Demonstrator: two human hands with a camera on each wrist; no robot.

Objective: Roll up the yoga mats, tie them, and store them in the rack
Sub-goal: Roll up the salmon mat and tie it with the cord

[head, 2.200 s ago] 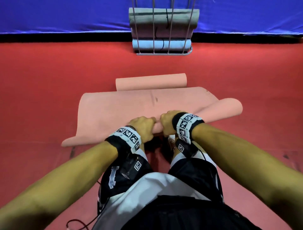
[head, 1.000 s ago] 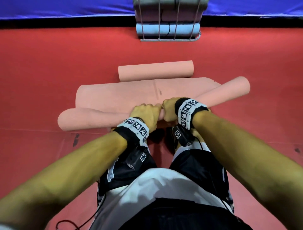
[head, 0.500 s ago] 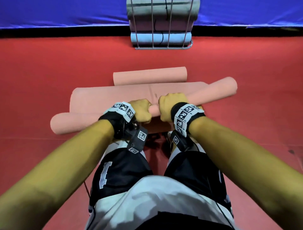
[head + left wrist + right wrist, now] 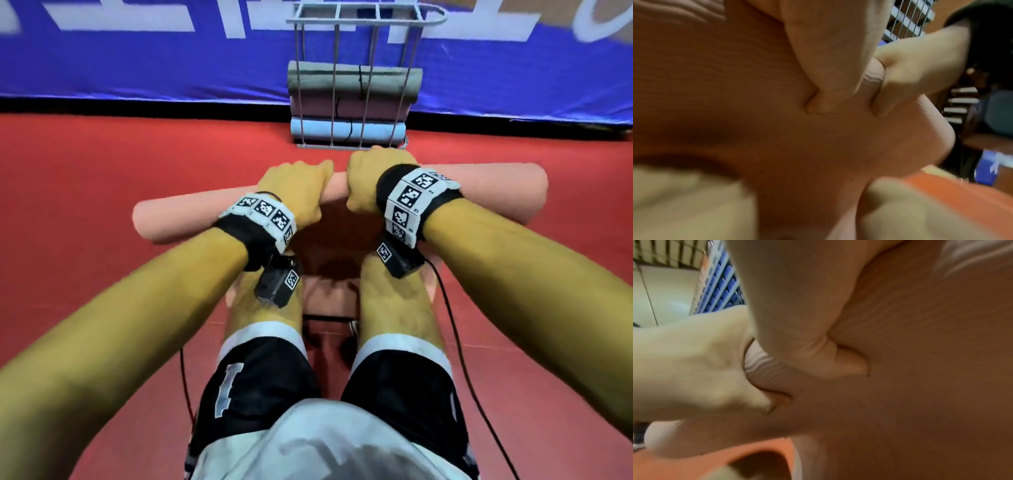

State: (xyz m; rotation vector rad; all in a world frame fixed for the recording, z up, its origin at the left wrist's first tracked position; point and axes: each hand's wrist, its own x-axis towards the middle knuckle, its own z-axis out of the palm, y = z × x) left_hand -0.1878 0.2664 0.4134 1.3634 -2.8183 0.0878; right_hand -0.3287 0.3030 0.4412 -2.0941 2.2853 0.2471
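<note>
Both hands grip a rolled pink yoga mat (image 4: pixel 496 192) near its middle and hold it level above the red floor. My left hand (image 4: pixel 298 192) and right hand (image 4: pixel 373 181) sit side by side, fingers curled over the roll. In the left wrist view the fingertips (image 4: pixel 824 100) dent the mat (image 4: pixel 735 81); in the right wrist view the thumb digs into the mat (image 4: pixel 920 353). No tie shows on the roll. Just beyond stands the wire rack (image 4: pixel 352 13), holding a grey-green roll (image 4: pixel 387 80) on top and a light blue roll (image 4: pixel 376 132) at the bottom, with another between them.
A second pink roll (image 4: pixel 428 287) lies on the floor under my legs, mostly hidden by them. A blue padded wall (image 4: pixel 137 68) runs behind the rack. Red floor (image 4: pixel 85 205) spreads to both sides. Cables hang from the wrist cameras.
The flat part of the mat has been rolled in and the whole roll lifted off the floor. I have risen and moved toward the rack, past the second pink roll.
</note>
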